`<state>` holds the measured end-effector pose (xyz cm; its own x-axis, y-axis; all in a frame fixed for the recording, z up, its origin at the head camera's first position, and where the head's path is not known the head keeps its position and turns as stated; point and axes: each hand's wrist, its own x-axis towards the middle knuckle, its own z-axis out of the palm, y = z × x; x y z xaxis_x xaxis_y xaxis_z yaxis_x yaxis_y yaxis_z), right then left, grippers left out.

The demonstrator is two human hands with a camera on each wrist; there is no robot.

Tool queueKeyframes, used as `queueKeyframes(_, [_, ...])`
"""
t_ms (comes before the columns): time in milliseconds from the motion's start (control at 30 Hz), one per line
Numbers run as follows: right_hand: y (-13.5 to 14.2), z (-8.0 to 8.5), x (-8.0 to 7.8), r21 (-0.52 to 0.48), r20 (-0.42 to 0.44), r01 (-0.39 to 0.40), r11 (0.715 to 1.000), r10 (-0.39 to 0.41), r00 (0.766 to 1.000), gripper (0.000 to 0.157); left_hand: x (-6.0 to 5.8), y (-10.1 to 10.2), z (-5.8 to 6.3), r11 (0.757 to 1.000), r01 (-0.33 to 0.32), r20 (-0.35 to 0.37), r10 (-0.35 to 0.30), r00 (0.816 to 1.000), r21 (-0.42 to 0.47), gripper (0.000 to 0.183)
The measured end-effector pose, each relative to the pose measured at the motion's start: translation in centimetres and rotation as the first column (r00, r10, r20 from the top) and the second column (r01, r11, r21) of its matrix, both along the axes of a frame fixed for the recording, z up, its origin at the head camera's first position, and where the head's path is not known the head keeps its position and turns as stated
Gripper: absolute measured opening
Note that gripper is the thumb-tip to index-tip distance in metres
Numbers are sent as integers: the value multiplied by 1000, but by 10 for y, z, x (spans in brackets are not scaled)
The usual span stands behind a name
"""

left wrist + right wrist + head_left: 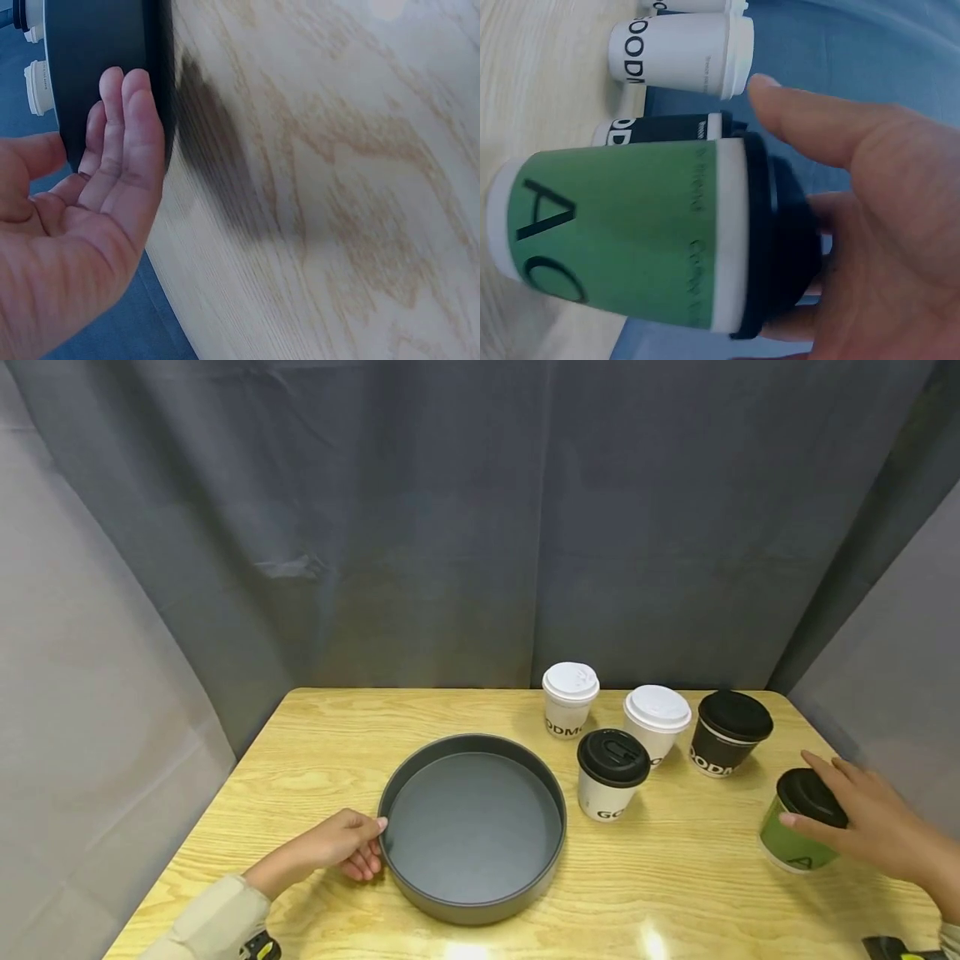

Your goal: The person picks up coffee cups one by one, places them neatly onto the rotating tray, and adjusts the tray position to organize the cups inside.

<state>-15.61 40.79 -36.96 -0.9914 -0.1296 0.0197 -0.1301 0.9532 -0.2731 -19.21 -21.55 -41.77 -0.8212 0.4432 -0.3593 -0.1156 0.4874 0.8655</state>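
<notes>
Green cup (619,232), large in the right wrist view, stands on the surface (337,735) close to its right edge. It looks like paper, so it should be light if empty, though its contents are hidden; the wall would likely dent under a hard squeeze. The smooth black lid (757,232) could slip or pop off if lifted alone, so a better hold is probably around the body just below the rim. The right hand (873,822) is spread about that lid, thumb well apart from the fingers; whether any fingertip touches is hard to tell.

Leftward along the surface, between its side edges, lies the grey pan (472,827), seemingly stiff and heavier, best taken by its upright rim. The left hand (348,843) pinches that rim at its left side, thumb on top, fingers bent against the outer wall. Just beside the pan's right side stands a black-lidded white cup (600,797). Toward the far edge are a small white cup (564,714), another white-lidded cup (651,735) and, near the far right corner, a black cup (716,752).
</notes>
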Motion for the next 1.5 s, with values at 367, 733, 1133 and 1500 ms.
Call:
queueKeyframes(367, [7, -8, 0, 5, -35, 33, 999, -32, 999, 95, -1, 1, 1, 1000, -9, 14, 8, 1000, 7, 44])
queueKeyframes(733, [6, -8, -2, -37, -45, 34, 999, -36, 998, 92, 0, 1, 0, 1000, -16, 22, 16, 1000, 11, 44])
queueKeyframes(1133, [-49, 44, 6, -26, -280, 7, 1000, -14, 960, 92, 0, 0, 0, 1000, 3, 20, -4, 1000, 17, 45])
queueKeyframes(1500, [-135, 106, 18, -102, -459, -183, 978, 117, 881, 84, 0, 0, -1, 1000, -18, 32, 18, 999, 22, 44])
